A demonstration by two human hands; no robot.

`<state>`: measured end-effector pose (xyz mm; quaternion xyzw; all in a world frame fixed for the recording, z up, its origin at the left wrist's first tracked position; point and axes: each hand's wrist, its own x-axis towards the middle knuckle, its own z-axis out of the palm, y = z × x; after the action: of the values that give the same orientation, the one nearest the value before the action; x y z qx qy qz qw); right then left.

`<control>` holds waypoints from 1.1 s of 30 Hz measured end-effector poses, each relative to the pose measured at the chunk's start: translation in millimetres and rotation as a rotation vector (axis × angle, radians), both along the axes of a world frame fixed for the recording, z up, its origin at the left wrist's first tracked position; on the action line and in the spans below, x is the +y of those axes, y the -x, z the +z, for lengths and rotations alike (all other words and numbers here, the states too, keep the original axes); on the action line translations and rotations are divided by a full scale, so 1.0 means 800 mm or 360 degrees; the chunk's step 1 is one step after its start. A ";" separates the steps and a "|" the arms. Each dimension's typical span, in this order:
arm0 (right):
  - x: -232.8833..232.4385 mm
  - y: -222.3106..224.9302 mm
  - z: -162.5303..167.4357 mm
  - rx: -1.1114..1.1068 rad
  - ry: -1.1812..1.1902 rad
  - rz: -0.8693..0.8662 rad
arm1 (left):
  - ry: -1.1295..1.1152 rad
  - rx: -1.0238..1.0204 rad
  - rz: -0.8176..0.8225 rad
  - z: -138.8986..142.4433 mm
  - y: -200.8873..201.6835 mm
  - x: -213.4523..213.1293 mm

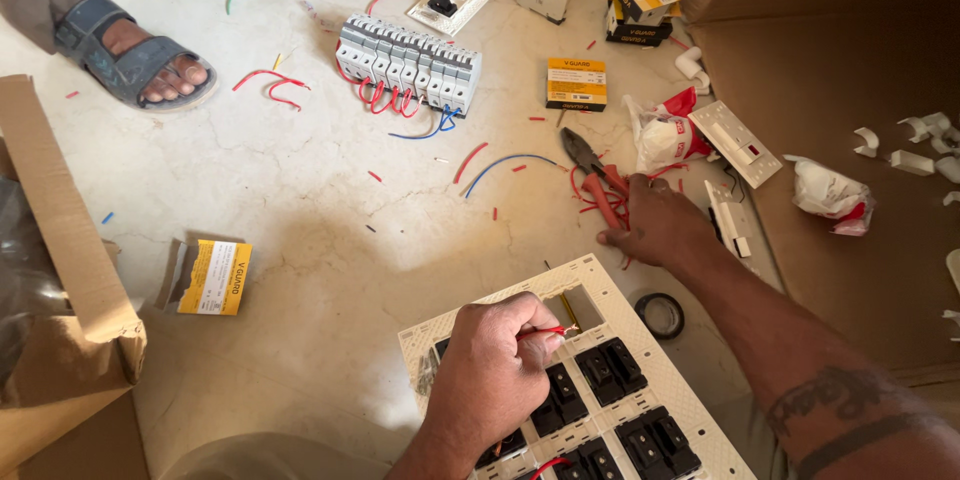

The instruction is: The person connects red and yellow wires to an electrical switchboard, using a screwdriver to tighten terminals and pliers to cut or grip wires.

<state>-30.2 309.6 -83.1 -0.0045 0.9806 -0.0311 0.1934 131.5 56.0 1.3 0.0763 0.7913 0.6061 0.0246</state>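
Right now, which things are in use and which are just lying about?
In use: left hand pinching red wire on switch plate; right hand on red-handled pliers.

Lying about: breaker row, tape roll, yellow boxes, wire scraps.

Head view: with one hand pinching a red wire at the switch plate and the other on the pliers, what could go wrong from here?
1. The left hand pinches a thin red wire over the switch plate; a tug could pull it loose.
2. The right hand grips the pliers amid red wire offcuts; scraps may snag in them.
3. The tape roll lies beside the forearm and could be knocked.
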 end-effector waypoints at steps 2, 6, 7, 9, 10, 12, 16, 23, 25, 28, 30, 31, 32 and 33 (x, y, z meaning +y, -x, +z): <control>0.007 0.004 -0.020 0.0064 0.0050 -0.0027 | -0.0048 0.0029 0.0007 -0.002 0.000 0.001; 0.029 0.001 -0.015 -0.0183 0.0506 -0.0440 | -0.0014 0.0020 0.0003 -0.004 -0.007 0.000; 0.029 -0.005 -0.005 -0.0328 0.0725 -0.0575 | -0.0017 0.0013 -0.0008 -0.004 -0.009 -0.001; 0.022 -0.026 0.027 -0.0611 0.1307 -0.0795 | -0.0027 0.0001 -0.0029 -0.002 -0.012 -0.001; 0.017 -0.041 0.049 -0.0748 0.1600 -0.0904 | -0.0043 -0.0036 -0.0040 0.000 -0.015 -0.002; 0.005 -0.083 0.096 -0.0707 0.1739 -0.0902 | -0.0079 -0.0102 -0.0070 0.005 -0.018 -0.003; -0.004 -0.188 0.176 -0.0380 0.1737 -0.0263 | -0.0310 -0.0208 -0.0245 0.021 -0.035 -0.017; 0.067 -0.280 0.201 -0.0286 0.0487 -0.0079 | -0.0433 -0.0091 -0.0424 0.044 -0.065 -0.041; 0.094 -0.284 0.195 0.0059 0.0475 0.0402 | -0.0349 0.0032 -0.0398 0.044 -0.071 -0.038; 0.113 -0.293 0.185 0.0437 0.0550 0.0704 | -0.0167 0.0231 -0.0356 0.042 -0.079 -0.036; 0.108 -0.303 0.185 0.0530 0.0406 0.0524 | -0.0162 0.0266 -0.0357 0.040 -0.081 -0.035; 0.101 -0.308 0.186 0.0611 0.0353 0.0541 | -0.0134 0.0317 -0.0354 0.039 -0.083 -0.034; 0.092 -0.312 0.190 0.0693 0.0298 0.0558 | -0.0107 0.0369 -0.0353 0.040 -0.083 -0.034; 0.081 -0.315 0.196 0.0775 0.0242 0.0575 | -0.0080 0.0422 -0.0350 0.040 -0.084 -0.033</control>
<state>221.4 374.6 73.8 -0.2005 0.9763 -0.0676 -0.0457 198.7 29.7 33.0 0.2424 0.7590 0.6041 -0.0158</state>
